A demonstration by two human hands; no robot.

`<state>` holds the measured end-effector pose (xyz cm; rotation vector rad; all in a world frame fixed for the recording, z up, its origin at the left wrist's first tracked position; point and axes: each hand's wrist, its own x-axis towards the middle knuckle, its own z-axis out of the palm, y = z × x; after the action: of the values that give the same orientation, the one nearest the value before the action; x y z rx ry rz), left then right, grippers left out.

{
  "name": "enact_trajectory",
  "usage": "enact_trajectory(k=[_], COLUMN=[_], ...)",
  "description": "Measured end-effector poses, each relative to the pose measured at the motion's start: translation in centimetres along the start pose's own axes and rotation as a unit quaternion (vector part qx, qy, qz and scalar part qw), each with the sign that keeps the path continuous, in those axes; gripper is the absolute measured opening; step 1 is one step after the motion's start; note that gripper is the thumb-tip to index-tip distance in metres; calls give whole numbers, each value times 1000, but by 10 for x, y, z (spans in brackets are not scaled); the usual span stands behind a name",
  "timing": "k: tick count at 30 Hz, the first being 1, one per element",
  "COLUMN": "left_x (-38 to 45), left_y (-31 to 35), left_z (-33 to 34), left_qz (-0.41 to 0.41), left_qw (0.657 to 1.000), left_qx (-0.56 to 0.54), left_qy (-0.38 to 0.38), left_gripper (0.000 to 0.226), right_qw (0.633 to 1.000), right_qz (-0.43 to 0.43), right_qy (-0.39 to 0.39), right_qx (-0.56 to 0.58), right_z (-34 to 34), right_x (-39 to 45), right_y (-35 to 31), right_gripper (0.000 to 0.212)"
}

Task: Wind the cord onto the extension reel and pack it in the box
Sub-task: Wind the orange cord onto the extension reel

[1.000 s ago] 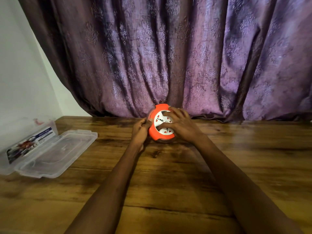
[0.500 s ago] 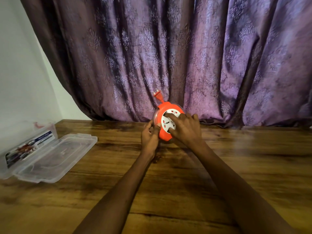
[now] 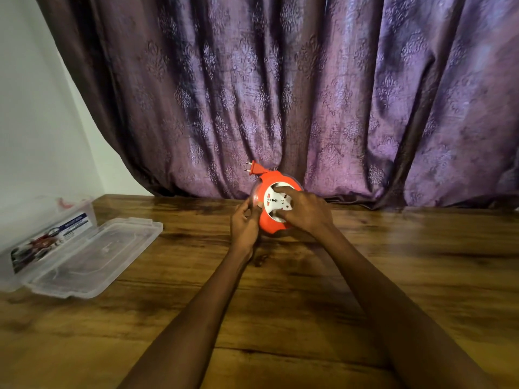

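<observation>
Since half a second ago, the plug (image 3: 253, 167) has swung to eleven o'clock of the extension reel (image 3: 273, 209), cord nearly all wound. My left hand (image 3: 243, 223) grips its rim, my right hand (image 3: 304, 210) clutches its white face. Packing remains: the open clear box (image 3: 81, 254) waits at nine o'clock.

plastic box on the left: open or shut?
Open. The clear box stands by the wall with its lid folded out flat on the table.

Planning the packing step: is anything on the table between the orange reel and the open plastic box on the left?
Nothing visible. The extension reel, held by the left hand and right hand, is separated from the plastic box only by bare wooden table. The box's lid lies open on the reel's side.
</observation>
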<state>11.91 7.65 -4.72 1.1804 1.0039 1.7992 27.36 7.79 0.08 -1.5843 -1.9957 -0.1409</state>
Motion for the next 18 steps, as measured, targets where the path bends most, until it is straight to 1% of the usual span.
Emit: enact_trajectory(k=[1,2,3,5,6,7,8,9,11,12,14,15,18], left_x=[1,2,3,5,7,8,8,8,8,7,7,8,10], left_y=[0,1,2,5,6,6,7,7,6,7,10,12,17], left_z=[-3,-6,-9,-14,-16,-19,-22,-24,-27,-26,-26,-26,-33], left_qz=[-11,-25,-43,-81,-94,-101,-105,-108,-118,-123,-132,-136,-150], left_qw=[1000,1000,999,995,993,992,992,991,990,989,988,988,988], left_qx=[-6,-15,-29,-55,-64,-70,-73,-74,-70,-65,-61,-61,-24], left_qy=[0,1,1,-1,-1,-3,-8,-16,-37,-47,-44,-34,-30], left_gripper=[26,24,20,17,20,24,27,29,28,23,12,11,18], right_qw=[999,996,990,969,960,953,943,925,872,856,849,847,832], right_qz=[-6,-6,0,20,34,53,73,99,138,147,149,146,148], right_qy=[-12,-4,21,97,128,141,128,93,14,-14,-49,-57,-72], right_qx=[39,89,142,225,245,262,297,354,470,496,505,508,530], right_z=[-1,-2,-1,4,6,7,8,9,13,15,20,22,28], right_x=[0,0,-1,-1,0,0,1,1,0,-1,-5,-7,-13], right_y=[3,6,10,21,26,29,31,30,26,26,27,27,25], right_gripper=[53,46,38,27,24,24,25,23,14,15,29,33,32])
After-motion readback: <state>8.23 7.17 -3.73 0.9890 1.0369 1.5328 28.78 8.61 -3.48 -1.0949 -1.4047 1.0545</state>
